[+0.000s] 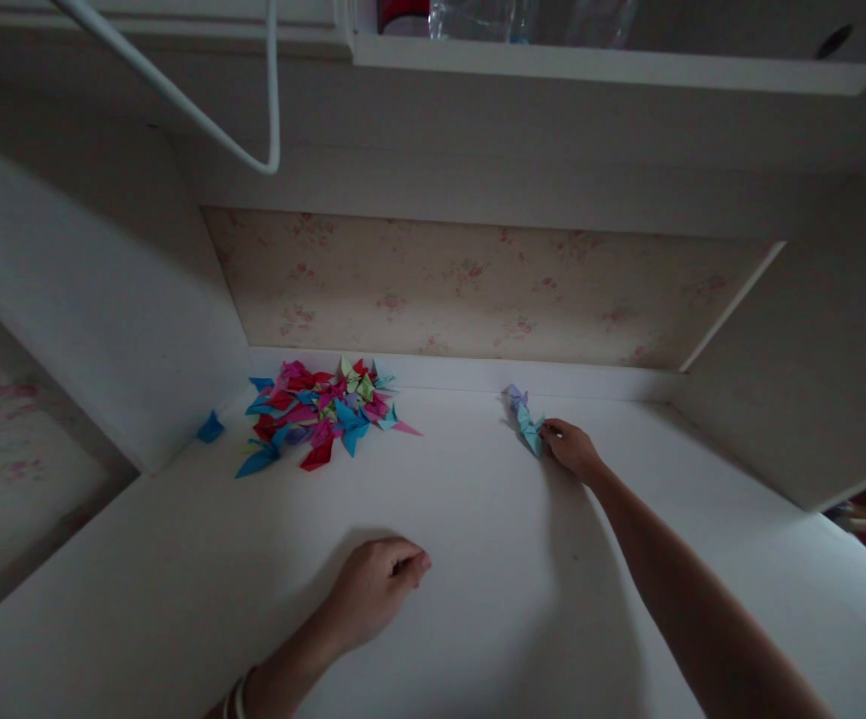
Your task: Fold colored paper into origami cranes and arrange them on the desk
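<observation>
My right hand point(568, 446) reaches far forward and pinches the edge of a light teal paper crane point(529, 431) on the white desk. Just behind that crane, and touching it or nearly so, lies a lavender paper crane point(517, 397). My left hand point(380, 589) rests nearer to me on the desk, fingers curled closed, with nothing seen in it. Further back on the left is a heap of folded paper cranes point(320, 409) in blue, red, pink, green and purple. One blue folded paper piece point(210, 427) sits apart, left of the heap.
A white desk point(433, 499) runs back to a floral-papered wall point(469, 290) between two side panels. Overhead is a shelf point(612, 68) with clear plastic items on it. A white cable point(200, 125) hangs down at the upper left.
</observation>
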Motion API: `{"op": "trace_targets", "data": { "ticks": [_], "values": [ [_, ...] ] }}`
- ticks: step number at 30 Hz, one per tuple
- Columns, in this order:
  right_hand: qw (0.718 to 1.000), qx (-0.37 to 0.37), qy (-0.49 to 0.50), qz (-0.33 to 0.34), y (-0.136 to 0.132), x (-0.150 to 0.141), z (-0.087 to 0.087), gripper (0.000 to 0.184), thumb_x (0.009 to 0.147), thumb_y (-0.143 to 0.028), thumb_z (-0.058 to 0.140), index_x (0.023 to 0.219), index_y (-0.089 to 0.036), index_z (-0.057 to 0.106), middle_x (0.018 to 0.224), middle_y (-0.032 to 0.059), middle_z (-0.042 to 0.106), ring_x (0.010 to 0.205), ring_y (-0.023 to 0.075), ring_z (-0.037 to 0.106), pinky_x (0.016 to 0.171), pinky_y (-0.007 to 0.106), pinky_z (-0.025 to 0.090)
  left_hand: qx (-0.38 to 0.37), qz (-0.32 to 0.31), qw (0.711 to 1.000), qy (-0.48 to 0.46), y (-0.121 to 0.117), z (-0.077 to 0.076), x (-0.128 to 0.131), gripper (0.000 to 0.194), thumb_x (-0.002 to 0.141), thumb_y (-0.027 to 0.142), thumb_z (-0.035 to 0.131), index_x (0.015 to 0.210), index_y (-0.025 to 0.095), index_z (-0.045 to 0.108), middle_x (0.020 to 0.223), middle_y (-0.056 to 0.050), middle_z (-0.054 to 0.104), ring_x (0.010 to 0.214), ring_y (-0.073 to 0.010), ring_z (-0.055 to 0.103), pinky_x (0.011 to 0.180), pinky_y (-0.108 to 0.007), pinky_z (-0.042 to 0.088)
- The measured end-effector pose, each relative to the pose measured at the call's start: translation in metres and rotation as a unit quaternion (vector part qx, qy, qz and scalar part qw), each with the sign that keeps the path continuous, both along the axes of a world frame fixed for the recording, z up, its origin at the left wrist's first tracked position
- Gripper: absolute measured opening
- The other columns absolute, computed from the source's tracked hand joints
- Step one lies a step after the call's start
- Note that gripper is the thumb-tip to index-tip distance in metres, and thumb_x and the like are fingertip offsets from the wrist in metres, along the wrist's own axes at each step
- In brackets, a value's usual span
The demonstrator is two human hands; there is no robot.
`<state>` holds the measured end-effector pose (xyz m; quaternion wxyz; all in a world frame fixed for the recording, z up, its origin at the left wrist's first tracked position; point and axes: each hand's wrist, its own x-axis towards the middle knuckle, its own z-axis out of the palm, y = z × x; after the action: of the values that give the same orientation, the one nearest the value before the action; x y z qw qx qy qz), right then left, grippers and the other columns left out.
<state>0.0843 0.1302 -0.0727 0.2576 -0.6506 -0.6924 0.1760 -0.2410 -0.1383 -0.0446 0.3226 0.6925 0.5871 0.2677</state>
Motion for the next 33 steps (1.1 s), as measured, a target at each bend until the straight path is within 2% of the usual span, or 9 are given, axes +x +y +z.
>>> {"op": "trace_targets", "data": {
  "ticks": [6, 13, 26, 33],
  "values": [
    [1.0, 0.001, 0.005, -0.012, 0.0002, -0.0009, -0.0013, 0.029, 0.082, -0.035, 0.047, 0.1, -0.023, 0.067, 0.082, 0.0022, 0.071, 0.064, 0.0171, 0.064, 0.064, 0.026, 0.044, 0.001, 0.0, 1.0, 0.002, -0.0004, -0.0004, -0.0005, 0.038, 0.091, 0.037, 0.041, 0.065, 0.017, 0.06, 0.062, 0.001, 0.058, 0.061, -0.0124, 0.052, 0.058, -0.022, 0.032],
    [1.0, -0.005, 0.009, -0.012, -0.0018, -0.0011, -0.0021, 0.032, 0.084, -0.037, 0.045, 0.102, -0.022, 0.067, 0.068, 0.0014, 0.068, 0.062, 0.0178, 0.063, 0.065, 0.027, 0.044, 0.002, 0.004, 1.0, 0.0, 0.0003, -0.0033, 0.0001, 0.038, 0.091, 0.038, 0.042, 0.064, 0.017, 0.059, 0.062, 0.001, 0.057, 0.062, -0.0125, 0.052, 0.058, -0.022, 0.032],
    [1.0, 0.011, 0.02, -0.011, -0.0015, -0.0007, -0.0062, 0.034, 0.084, -0.039, 0.047, 0.105, -0.022, 0.068, 0.077, 0.0032, 0.071, 0.071, 0.0196, 0.064, 0.069, 0.028, 0.044, -0.004, 0.006, 1.0, 0.001, 0.0016, -0.0012, 0.0008, 0.037, 0.09, 0.038, 0.042, 0.064, 0.018, 0.058, 0.062, 0.002, 0.056, 0.061, -0.0122, 0.051, 0.057, -0.022, 0.031],
    [0.999, 0.014, 0.035, 0.01, -0.0052, -0.0067, -0.0018, 0.035, 0.084, -0.04, 0.046, 0.104, -0.022, 0.068, 0.074, 0.0022, 0.07, 0.061, 0.0171, 0.062, 0.065, 0.027, 0.044, 0.001, 0.004, 1.0, 0.001, 0.0021, -0.004, 0.0007, 0.037, 0.09, 0.037, 0.042, 0.064, 0.017, 0.058, 0.062, 0.001, 0.057, 0.061, -0.012, 0.051, 0.057, -0.022, 0.031]
  ]
}}
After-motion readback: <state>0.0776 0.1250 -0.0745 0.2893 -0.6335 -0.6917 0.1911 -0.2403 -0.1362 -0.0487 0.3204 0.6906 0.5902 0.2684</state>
